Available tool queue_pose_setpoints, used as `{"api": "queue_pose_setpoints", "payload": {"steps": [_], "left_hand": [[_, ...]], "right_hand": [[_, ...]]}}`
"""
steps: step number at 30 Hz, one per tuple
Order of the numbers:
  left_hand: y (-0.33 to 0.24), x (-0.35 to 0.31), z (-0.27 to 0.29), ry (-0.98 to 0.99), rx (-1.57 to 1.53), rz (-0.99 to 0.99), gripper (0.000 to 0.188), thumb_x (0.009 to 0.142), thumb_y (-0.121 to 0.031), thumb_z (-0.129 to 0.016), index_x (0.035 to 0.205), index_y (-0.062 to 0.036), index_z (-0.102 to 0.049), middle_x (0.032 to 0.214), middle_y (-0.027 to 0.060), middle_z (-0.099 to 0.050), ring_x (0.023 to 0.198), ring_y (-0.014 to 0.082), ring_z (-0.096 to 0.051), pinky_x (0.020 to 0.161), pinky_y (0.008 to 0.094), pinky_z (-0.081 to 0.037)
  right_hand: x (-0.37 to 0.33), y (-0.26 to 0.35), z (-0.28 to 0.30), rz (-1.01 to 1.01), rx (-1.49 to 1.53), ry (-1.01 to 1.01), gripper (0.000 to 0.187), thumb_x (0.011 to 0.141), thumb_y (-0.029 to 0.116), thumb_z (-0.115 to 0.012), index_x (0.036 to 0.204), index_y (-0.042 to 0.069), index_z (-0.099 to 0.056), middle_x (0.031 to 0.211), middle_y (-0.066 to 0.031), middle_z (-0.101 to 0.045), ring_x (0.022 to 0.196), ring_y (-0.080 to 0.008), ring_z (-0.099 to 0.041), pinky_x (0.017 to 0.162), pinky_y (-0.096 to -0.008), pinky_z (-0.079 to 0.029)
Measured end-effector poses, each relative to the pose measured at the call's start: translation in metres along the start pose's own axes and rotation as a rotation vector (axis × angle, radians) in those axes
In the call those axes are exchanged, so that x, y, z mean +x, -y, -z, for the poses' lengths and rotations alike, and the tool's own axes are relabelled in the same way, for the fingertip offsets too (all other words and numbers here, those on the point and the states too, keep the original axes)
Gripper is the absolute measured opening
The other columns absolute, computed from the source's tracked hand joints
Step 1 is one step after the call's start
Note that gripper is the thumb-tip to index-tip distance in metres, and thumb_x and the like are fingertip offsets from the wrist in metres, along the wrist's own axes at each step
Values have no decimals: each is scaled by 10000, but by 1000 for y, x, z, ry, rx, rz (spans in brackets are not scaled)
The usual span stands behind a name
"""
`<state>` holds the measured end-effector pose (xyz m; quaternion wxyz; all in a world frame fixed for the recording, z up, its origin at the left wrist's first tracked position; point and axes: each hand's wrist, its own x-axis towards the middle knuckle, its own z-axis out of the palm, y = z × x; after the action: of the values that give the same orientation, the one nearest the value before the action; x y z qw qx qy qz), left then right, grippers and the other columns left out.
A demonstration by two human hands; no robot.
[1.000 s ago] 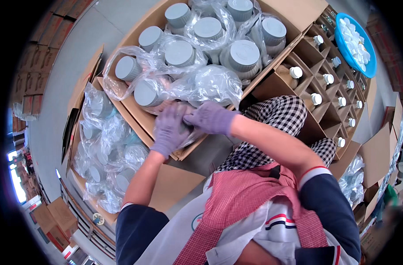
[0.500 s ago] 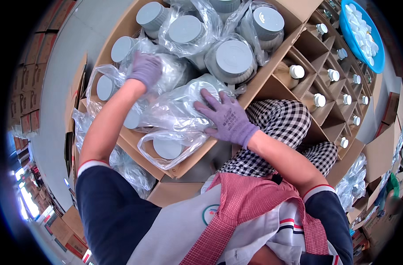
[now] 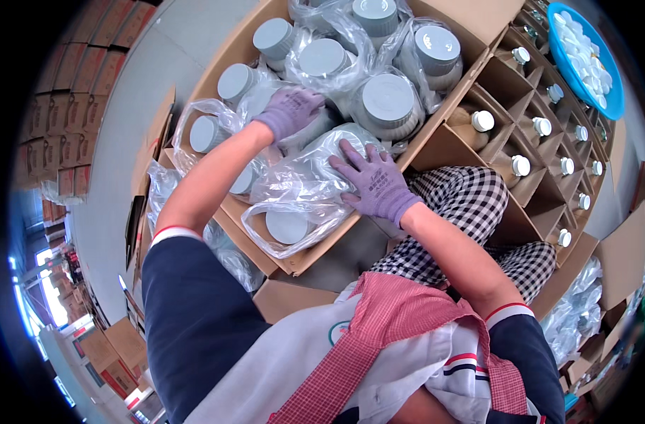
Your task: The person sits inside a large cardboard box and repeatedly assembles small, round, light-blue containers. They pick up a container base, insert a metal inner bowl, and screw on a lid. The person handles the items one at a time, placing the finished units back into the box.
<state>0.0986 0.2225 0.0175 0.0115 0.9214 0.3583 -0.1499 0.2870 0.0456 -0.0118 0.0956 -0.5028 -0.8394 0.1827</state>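
In an open cardboard box stand several large jars with round grey lids, many in clear plastic bags. My left hand, in a purple glove, reaches over the middle of the box. Its fingers curl down among the bagged jars, and their tips are hidden. Closer to the box's near right side, my right hand, also gloved, lies with spread fingers on a clear plastic bag over a jar lying tilted. Another grey-lidded jar stands in the near corner, partly under loose plastic.
To the right, a divided carton holds bottles with white caps. Beyond it sits a blue basin of white caps. Stacked cartons line the far left. My checkered knees press close to the boxes.
My left hand has moved right across the jars, from the left-side lids toward the middle. My right hand stays spread on the bag. The whole view has shifted somewhat.
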Motion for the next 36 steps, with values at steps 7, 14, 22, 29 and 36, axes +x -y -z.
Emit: {"api": "queue_pose_setpoints", "payload": {"steps": [7,14,22,29,36], "left_hand": [[13,-68,1,-551,-691,452,311,917,-325,-557,1009,-53,-678,914,171,-687,866,341,-652,798,414,-495],[-27,-144,268,-885,-752,107,316,907,-277,-595,995,12,-687,783,31,-621,738,101,-551,690,280,-457],[-258,-256,205,-855,-247,-580,284,822,-226,-695,1057,-78,-638,892,86,-648,777,295,-636,697,405,-505],[-326,-172,253,-790,-782,-783,808,673,-228,-841,1350,-25,-449,1267,164,-546,1179,300,-539,970,400,-444],[-366,18,313,-283,-830,-708,465,848,-304,-694,1198,-13,-596,1020,107,-674,1014,178,-628,907,309,-499]], "right_hand": [[-14,-1,6,108,-118,-193,625,798,438,-643,1337,165,-481,1465,-99,-382,1221,-376,-455,1037,-506,-308],[-65,54,46,-216,1142,-11,700,906,554,-544,1401,73,-424,1429,-170,-411,1269,-344,-441,1007,-484,-383],[-139,5,145,149,2096,-631,975,793,823,-389,1459,115,-307,1435,-153,-410,1249,-324,-479,982,-532,-424],[-342,-79,161,-187,1366,-1039,827,871,553,-607,1446,27,-329,1381,-142,-475,1260,-224,-471,1054,-342,-391],[-381,-48,188,-300,727,-1379,570,997,434,-429,1369,2,-438,1377,-139,-476,1315,-236,-407,1116,-344,-287]]}}
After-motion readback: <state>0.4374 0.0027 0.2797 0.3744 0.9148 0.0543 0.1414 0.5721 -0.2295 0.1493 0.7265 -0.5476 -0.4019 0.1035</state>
